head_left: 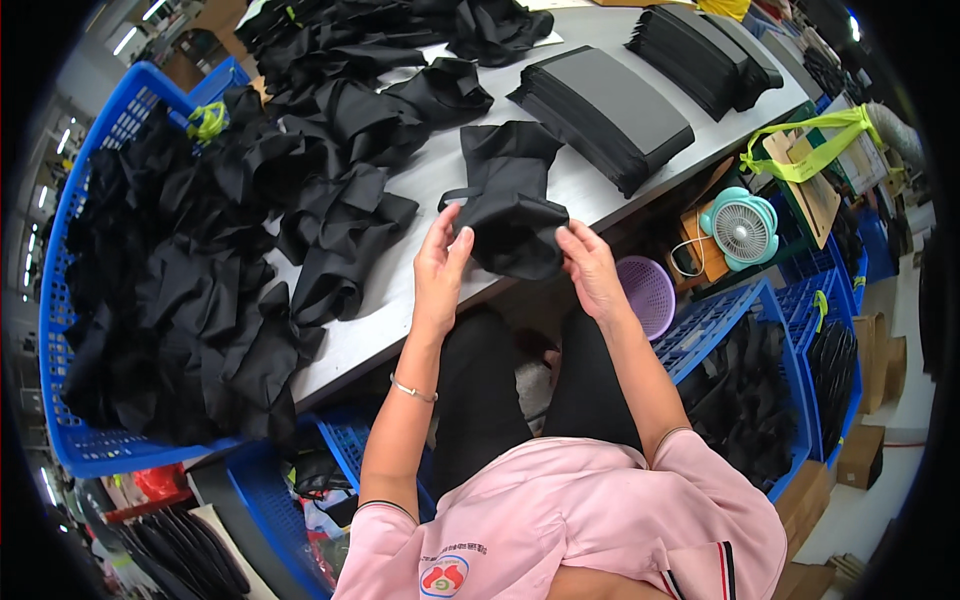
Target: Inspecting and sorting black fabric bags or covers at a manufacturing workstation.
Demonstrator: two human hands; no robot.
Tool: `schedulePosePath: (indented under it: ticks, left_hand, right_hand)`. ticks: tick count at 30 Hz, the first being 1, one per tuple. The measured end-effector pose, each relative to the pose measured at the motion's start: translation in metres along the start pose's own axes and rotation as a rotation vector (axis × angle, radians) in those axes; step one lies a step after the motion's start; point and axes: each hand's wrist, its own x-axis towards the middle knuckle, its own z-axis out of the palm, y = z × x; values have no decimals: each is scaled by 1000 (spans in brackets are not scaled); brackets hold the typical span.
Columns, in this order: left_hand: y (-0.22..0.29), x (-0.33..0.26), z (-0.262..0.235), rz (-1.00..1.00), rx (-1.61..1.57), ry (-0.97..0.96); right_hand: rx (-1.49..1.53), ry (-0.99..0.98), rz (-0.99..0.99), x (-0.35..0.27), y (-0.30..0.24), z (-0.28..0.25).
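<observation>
One black cloth piece (508, 190) lies between two bare hands, partly on the white table (392, 268), its lower end bunched toward the person. The left hand (440, 272) is unclenched, thumb and fingers parted at the cloth's left edge; the right hand (592, 272) has fingertips against the right edge, though whether they pinch is unclear. The step appears to be arranging this piece; the next move seems to call for steadying both edges. Beyond the right hand: three dark stacks (612, 105), one fan (743, 228), one purple basket (646, 296). Left: uncountable heaped black cloths (200, 270).
</observation>
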Motion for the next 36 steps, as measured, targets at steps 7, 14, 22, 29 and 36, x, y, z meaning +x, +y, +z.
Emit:
schedulePosePath:
  ticks: [7,14,22,29,36]
  left_hand:
    - [-5,14,14,-248,-81,-418]
    - [-20,13,32,-434,-61,-293]
    - [-17,13,20,-385,-86,-338]
    - [-40,18,-13,-368,-374,-305]
    - [-33,17,-1,-314,-266,-258]
  right_hand:
    - [-778,128,-349,26,27,21]
    - [-1150,185,-232,36,33,26]
    - [-749,47,-123,48,21,22]
    - [270,-440,583,78,-3,-14]
    - [204,-381,561,73,10,4]
